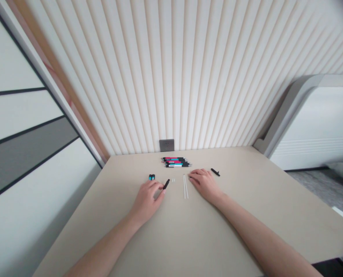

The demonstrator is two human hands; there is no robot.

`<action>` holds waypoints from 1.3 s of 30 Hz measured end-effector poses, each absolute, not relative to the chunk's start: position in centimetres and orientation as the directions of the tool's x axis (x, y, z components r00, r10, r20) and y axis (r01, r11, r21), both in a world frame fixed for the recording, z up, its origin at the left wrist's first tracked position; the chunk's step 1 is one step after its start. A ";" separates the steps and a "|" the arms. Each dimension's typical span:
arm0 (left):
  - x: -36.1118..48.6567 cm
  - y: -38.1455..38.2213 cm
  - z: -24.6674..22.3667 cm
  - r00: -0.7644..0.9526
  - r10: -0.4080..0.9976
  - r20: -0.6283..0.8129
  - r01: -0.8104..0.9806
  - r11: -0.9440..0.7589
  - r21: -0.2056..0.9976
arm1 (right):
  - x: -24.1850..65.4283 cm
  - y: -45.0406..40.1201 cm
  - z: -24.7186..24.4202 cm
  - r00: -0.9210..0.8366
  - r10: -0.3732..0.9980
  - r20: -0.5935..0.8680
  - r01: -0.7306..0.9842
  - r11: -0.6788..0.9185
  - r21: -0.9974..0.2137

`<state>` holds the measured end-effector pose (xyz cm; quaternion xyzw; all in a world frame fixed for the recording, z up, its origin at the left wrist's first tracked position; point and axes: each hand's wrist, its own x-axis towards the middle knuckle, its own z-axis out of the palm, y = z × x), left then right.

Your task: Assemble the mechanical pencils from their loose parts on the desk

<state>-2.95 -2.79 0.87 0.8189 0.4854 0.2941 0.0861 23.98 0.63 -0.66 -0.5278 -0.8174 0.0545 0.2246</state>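
Observation:
My left hand [151, 197] pinches a short black pen part [166, 184] between thumb and fingers, above the table. On the table my right hand [204, 183] rests palm down, its fingertips at a small dark piece partly hidden by them. Two thin white refills [185, 186] lie between my hands. Small pale bits [173, 180] sit just right of the black part. Beyond my left fingers are two black and blue pieces [151, 177]. Another black pen part with a clip [215, 172] lies to the right of my right hand.
Several pens [176, 162], red, blue, white and black, lie in a stack at the back of the beige table [165, 238]. Behind it rises a ribbed wall with a dark socket [167, 145]. A white headboard [315, 127] stands at the right, a cabinet at the left.

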 end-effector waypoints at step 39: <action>-3.0 -3.0 1.1 0.363 0.834 0.415 0.733 -0.531 0.426 | 31.8 1.9 -1.6 -0.020 0.944 0.330 0.984 0.078 -0.163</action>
